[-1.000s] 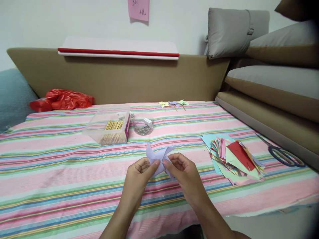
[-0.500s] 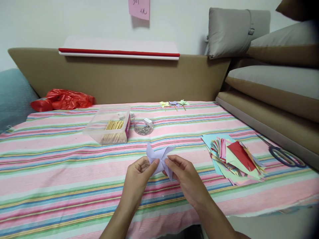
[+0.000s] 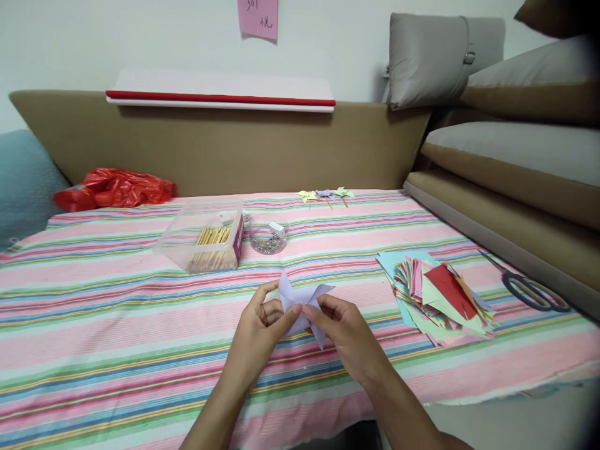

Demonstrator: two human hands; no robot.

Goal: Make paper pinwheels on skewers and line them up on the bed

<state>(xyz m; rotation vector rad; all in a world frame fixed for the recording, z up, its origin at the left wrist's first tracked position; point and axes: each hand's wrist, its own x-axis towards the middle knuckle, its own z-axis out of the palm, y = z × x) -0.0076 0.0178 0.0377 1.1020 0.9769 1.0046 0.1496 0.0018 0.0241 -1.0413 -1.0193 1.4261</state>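
Note:
A pale purple paper pinwheel (image 3: 300, 299) is held above the striped cloth, its folded points fanning out. My left hand (image 3: 262, 319) pinches it from the left, thumb near the centre. From the right, my right hand (image 3: 345, 328) grips it too, its thumb almost touching the left thumb at the middle. Some fingers are hidden behind the paper. Beyond the hands stand a clear plastic box (image 3: 218, 259) of wooden sticks and a round clear container (image 3: 268, 242) of small metal pins with a small white box.
A pile of coloured paper (image 3: 440, 300) lies at the right, beside dark-handled scissors (image 3: 534, 292). Three small pinwheels (image 3: 325, 195) rest at the back. A red plastic bag (image 3: 117, 187) sits at the back left. Stacked cushions (image 3: 510, 150) line the right side.
The thumbs have come closer together at the centre of the purple pinwheel, and the paper has turned slightly. The whole view has shifted a little.

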